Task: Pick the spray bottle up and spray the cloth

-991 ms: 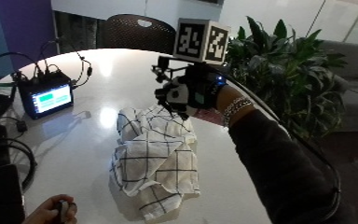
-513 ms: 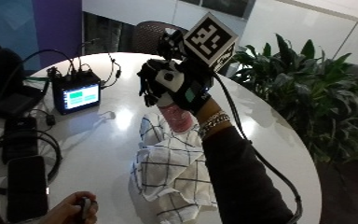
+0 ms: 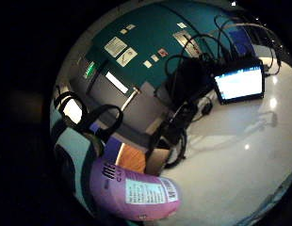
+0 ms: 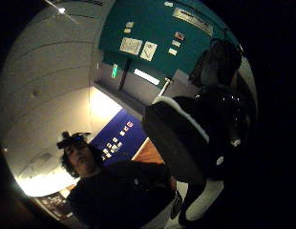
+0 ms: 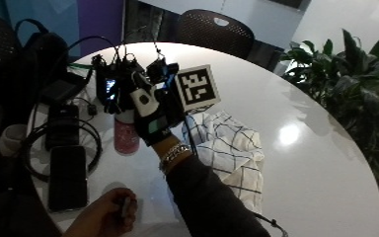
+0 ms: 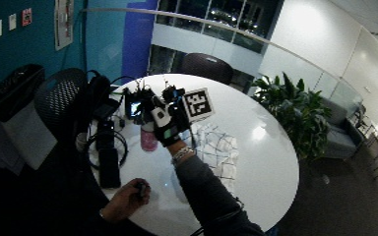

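One pink spray bottle (image 5: 126, 136) stands just beside the hand (image 5: 151, 114).

A black-gloved right hand (image 6: 165, 129) hangs above the round white table (image 6: 267, 162), just beside a pink spray bottle (image 6: 148, 139); a white checked cloth (image 6: 218, 153) lies near its forearm.

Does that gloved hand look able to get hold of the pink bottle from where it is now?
Probably yes. The gloved right hand hovers right beside the pink spray bottle, which stands upright on the white table with nothing between them. Cables and devices crowd behind the bottle, not on the hand's side.
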Demonstrator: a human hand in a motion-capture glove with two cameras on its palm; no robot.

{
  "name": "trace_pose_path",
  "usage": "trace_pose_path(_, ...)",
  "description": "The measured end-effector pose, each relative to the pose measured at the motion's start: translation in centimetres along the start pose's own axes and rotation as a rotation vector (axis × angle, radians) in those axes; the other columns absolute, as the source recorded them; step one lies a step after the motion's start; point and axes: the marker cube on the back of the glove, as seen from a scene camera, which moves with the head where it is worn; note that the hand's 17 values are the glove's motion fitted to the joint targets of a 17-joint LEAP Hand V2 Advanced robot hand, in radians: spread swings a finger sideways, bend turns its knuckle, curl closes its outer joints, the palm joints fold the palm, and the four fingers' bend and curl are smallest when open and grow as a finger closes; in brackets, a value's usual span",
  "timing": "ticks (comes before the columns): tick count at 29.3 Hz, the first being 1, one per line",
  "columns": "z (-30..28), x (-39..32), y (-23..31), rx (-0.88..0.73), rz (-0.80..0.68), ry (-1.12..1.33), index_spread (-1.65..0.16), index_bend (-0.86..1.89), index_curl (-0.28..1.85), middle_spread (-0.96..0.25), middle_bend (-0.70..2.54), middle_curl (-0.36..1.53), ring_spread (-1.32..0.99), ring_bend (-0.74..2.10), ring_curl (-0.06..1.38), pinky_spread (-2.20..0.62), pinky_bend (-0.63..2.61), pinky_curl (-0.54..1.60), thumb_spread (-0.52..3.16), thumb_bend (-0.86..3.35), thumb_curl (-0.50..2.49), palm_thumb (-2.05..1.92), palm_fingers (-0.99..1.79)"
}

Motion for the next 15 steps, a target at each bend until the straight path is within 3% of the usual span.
trace_pose_path(15, 0.1, 0.9, 5.0, 0.187, 0.039, 0.053, -0.25, 0.43, 0.58, -0.19, 0.80, 0.57, -0.17, 0.74, 0.45, -0.30, 0.44, 0.39, 1.32, -0.01, 0.17, 0.41, 1.42)
